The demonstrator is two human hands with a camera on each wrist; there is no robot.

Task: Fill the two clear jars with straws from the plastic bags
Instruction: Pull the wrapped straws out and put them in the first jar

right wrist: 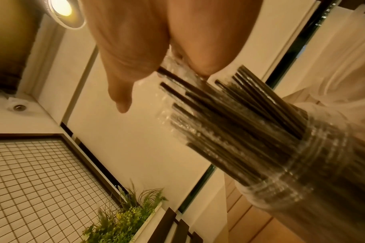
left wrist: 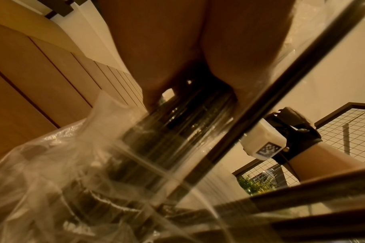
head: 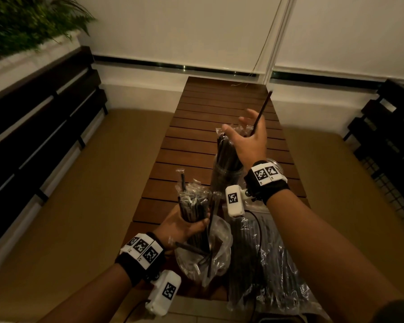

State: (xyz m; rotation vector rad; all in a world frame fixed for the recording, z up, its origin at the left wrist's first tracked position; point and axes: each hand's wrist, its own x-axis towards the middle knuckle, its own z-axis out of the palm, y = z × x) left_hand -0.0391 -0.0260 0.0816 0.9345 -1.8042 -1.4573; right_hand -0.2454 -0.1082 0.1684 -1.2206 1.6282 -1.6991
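My left hand (head: 193,223) grips a bundle of black straws (head: 193,203) still in its clear wrap, held upright over an open plastic bag (head: 216,255) with a few loose straws. In the left wrist view the bundle (left wrist: 177,125) sits between my fingers. My right hand (head: 245,132) pinches a single black straw (head: 264,106), raised above a clear jar (head: 226,177) packed with black straws. The right wrist view shows that jar (right wrist: 306,166) and its straws (right wrist: 229,115) just below my fingers (right wrist: 200,54). A second jar's rim (head: 276,165) peeks out behind my right wrist.
The slatted wooden table (head: 196,141) runs away from me. A large sealed bag of black straws (head: 264,264) lies at its near right end. Dark benches (head: 40,127) line both sides, with tan floor between them and the table.
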